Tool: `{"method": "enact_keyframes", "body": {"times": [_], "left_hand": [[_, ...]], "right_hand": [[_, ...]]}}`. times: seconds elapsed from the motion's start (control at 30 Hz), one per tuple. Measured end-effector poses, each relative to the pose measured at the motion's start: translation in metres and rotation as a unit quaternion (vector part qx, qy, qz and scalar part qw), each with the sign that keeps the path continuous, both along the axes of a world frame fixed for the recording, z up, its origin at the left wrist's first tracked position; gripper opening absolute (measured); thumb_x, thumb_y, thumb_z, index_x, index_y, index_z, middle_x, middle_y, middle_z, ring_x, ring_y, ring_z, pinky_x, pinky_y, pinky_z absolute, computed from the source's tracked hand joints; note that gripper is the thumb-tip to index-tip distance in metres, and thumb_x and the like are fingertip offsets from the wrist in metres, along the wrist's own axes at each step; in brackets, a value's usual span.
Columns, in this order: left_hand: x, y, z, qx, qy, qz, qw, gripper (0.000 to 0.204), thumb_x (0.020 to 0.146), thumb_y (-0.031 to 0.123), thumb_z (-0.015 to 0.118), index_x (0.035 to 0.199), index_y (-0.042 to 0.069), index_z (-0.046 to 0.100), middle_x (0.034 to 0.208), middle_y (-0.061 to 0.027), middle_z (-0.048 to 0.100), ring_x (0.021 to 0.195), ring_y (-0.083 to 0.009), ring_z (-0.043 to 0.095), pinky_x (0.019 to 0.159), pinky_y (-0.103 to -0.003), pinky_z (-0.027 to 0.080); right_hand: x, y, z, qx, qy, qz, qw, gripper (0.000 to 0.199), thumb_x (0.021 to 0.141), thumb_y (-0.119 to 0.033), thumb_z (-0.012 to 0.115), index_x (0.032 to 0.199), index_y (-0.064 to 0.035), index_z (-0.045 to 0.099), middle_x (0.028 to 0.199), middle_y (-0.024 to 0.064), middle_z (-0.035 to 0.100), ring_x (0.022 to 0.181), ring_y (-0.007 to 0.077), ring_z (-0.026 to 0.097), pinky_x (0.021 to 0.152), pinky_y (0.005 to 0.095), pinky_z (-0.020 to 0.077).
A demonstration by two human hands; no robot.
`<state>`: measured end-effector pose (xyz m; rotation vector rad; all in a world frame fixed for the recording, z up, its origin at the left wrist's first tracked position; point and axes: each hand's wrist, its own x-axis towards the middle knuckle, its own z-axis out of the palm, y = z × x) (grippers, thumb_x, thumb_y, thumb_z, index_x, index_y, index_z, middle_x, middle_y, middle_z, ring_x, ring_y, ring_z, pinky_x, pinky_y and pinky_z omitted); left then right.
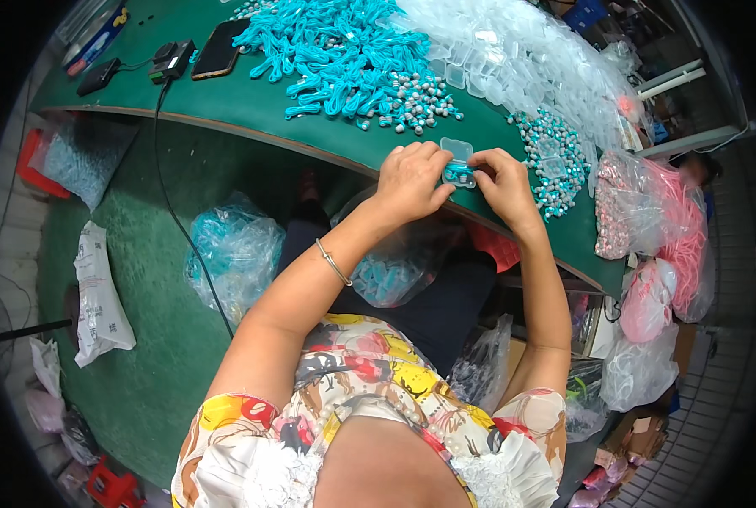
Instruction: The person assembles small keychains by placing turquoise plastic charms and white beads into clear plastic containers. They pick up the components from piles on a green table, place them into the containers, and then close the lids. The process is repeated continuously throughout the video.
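At the table's front edge, a small clear plastic box (456, 150) stands with its hinged lid up. Turquoise cord (457, 174) lies in its lower part, along with small pale pieces too tiny to make out. My left hand (412, 179) grips the box from the left, thumb below and fingers above. My right hand (506, 184) is closed at its right side, thumb and forefinger pinching by the rim and the cord. Beyond my hands lie a heap of bundled turquoise cords (344, 59) and a pile of silver-and-turquoise earplug-like pieces (420, 100).
Many empty clear boxes (513, 59) cover the back right, beside more small pieces (555, 161). A phone (218, 51) and a black device with a cable (171, 62) lie at left. Bags of pink cord (681, 229) hang right; a bag of turquoise items (236, 250) stands on the floor.
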<state>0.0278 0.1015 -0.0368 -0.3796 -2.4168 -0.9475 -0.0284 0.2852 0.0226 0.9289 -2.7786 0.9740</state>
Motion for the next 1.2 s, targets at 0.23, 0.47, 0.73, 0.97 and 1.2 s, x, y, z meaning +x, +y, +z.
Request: {"method": "enact_keyframes", "body": {"times": [0.23, 0.47, 0.73, 0.97, 1.2], "left_hand": [[-0.002, 0.001, -0.003, 0.011, 0.036, 0.008, 0.999, 0.04, 0.07, 0.027, 0.08, 0.103, 0.01, 0.064, 0.092, -0.0055, 0.06, 0.09, -0.0255, 0.06, 0.076, -0.041, 0.045], [0.001, 0.001, 0.001, 0.003, -0.008, 0.0, 1.0, 0.041, 0.073, 0.027, 0.077, 0.107, 0.01, 0.062, 0.098, -0.0063, 0.061, 0.094, -0.0288, 0.06, 0.078, -0.042, 0.046], [0.0, -0.001, 0.0, -0.002, -0.004, -0.003, 1.0, 0.041, 0.074, 0.027, 0.078, 0.109, 0.011, 0.062, 0.097, -0.0062, 0.061, 0.094, -0.0291, 0.06, 0.078, -0.042, 0.046], [0.002, 0.002, 0.006, 0.038, -0.022, -0.009, 0.999, 0.047, 0.075, 0.026, 0.078, 0.116, 0.01, 0.06, 0.095, -0.0066, 0.061, 0.093, -0.0286, 0.061, 0.078, -0.042, 0.045], [-0.004, 0.004, 0.004, -0.034, 0.02, -0.021, 0.999, 0.03, 0.086, 0.023, 0.069, 0.111, 0.008, 0.061, 0.091, -0.0072, 0.058, 0.089, -0.0276, 0.06, 0.075, -0.042, 0.044]], "right_hand": [[0.009, -0.002, -0.023, 0.001, 0.138, 0.023, 0.99, 0.015, 0.078, 0.006, 0.062, 0.09, -0.0021, 0.069, 0.09, 0.0129, 0.068, 0.084, 0.0329, 0.064, 0.074, 0.0408, 0.0513], [0.019, 0.007, -0.029, -0.088, 0.093, -0.017, 0.992, 0.028, 0.083, 0.008, 0.054, 0.108, -0.0011, 0.065, 0.099, 0.0157, 0.067, 0.088, 0.0303, 0.065, 0.079, 0.0386, 0.0518], [-0.046, 0.001, -0.025, -0.03, -0.032, 0.036, 0.998, 0.022, 0.084, -0.003, 0.066, 0.106, -0.001, 0.066, 0.093, 0.0131, 0.063, 0.086, 0.0236, 0.066, 0.076, 0.0331, 0.0517], [-0.028, 0.01, -0.023, -0.064, 0.088, 0.047, 0.993, 0.023, 0.077, -0.002, 0.073, 0.099, -0.0003, 0.066, 0.09, 0.0115, 0.064, 0.076, 0.0219, 0.064, 0.068, 0.0312, 0.0514], [0.009, 0.017, -0.026, -0.049, 0.144, 0.093, 0.984, 0.034, 0.077, -0.004, 0.074, 0.11, -0.0016, 0.065, 0.102, 0.0148, 0.063, 0.094, 0.0324, 0.063, 0.08, 0.0374, 0.0521]]}}
